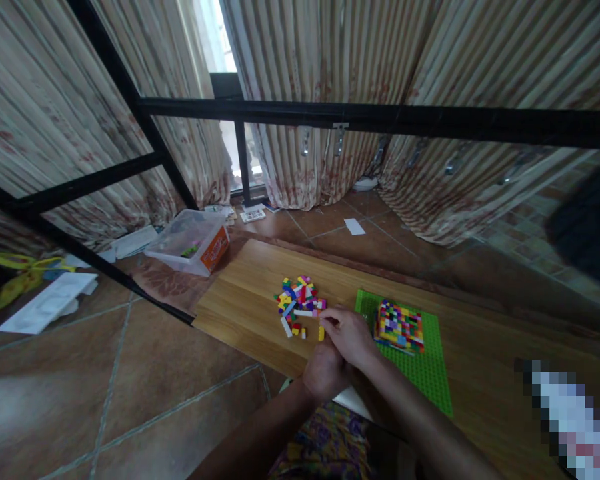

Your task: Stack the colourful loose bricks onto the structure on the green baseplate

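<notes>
My right hand is closed in a pinch, fingertips toward the loose pile of toy building bricks. What it grips, if anything, is too small to make out. Just below those fingertips a yellow brick shows; whether it is touched, I cannot tell. My left hand is curled closed beneath the right one, the two touching, and its contents are hidden. Right of my hands, a multicoloured brick block sits on a green studded baseplate.
The wooden table carries all the bricks. On the floor stand a clear plastic box with an orange label and a white tray-like piece. A black metal frame runs before the curtains. A blurred pixelated shape lies at lower right.
</notes>
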A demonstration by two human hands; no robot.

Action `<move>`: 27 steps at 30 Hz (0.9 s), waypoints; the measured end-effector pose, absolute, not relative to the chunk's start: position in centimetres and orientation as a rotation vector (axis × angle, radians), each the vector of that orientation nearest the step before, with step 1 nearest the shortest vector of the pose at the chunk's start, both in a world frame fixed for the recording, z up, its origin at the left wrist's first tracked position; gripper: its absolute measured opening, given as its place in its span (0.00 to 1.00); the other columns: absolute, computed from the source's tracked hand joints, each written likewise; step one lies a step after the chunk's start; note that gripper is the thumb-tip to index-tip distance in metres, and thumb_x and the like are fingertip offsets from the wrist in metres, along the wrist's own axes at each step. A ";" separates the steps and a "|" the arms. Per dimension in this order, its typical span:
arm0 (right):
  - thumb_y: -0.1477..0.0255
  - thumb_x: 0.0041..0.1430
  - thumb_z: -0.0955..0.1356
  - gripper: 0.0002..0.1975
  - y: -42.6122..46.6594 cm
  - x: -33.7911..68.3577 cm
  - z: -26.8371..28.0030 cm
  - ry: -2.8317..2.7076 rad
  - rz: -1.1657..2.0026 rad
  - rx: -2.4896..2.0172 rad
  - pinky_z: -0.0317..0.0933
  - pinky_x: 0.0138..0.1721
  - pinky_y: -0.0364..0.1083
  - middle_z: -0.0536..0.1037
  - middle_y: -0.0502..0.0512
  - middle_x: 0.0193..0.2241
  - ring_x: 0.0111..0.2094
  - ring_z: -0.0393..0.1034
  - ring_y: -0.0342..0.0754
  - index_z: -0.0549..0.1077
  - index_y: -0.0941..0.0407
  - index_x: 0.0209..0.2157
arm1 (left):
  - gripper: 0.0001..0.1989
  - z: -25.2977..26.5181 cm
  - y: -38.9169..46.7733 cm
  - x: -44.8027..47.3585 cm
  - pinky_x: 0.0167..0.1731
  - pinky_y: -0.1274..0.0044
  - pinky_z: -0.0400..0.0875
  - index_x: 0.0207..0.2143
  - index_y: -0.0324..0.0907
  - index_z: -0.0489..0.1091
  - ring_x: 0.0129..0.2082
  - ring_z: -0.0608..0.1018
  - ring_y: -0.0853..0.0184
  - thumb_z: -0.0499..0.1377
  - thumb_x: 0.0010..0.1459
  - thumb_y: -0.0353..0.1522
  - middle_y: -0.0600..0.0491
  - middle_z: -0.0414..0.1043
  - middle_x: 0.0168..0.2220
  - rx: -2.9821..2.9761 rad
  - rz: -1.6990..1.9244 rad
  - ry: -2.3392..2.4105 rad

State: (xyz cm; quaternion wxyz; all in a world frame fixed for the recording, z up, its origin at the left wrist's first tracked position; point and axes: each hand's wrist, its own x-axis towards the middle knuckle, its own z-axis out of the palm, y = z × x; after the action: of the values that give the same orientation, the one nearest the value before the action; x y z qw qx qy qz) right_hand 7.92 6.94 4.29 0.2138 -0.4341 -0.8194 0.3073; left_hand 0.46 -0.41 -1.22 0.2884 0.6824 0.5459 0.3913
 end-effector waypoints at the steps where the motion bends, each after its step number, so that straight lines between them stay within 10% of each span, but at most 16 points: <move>1: 0.74 0.58 0.65 0.10 7.5 7.6 4.2 -2.290 0.823 -1.238 0.63 0.41 0.45 0.79 0.52 0.35 0.37 0.73 0.47 0.79 0.51 0.34 | 0.14 -1.2 -0.4 0.5 0.41 0.70 0.74 0.39 0.40 0.74 0.40 0.77 0.59 0.55 0.49 0.23 0.45 0.76 0.40 1.857 1.050 1.448; 27: 0.76 0.54 0.68 0.08 11.1 6.8 4.5 -2.648 0.768 -1.347 0.58 0.38 0.42 0.78 0.54 0.35 0.36 0.71 0.46 0.79 0.55 0.36 | 0.16 -0.9 -0.2 0.5 0.44 0.71 0.73 0.42 0.40 0.72 0.42 0.76 0.63 0.53 0.53 0.21 0.47 0.74 0.41 1.924 1.096 1.355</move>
State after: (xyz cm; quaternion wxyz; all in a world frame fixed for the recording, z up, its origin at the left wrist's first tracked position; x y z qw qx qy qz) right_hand 6.81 11.08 4.47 0.0367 -0.4386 -0.8624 0.2501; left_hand 0.45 -0.18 -0.91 0.2694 0.7139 0.5026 0.4064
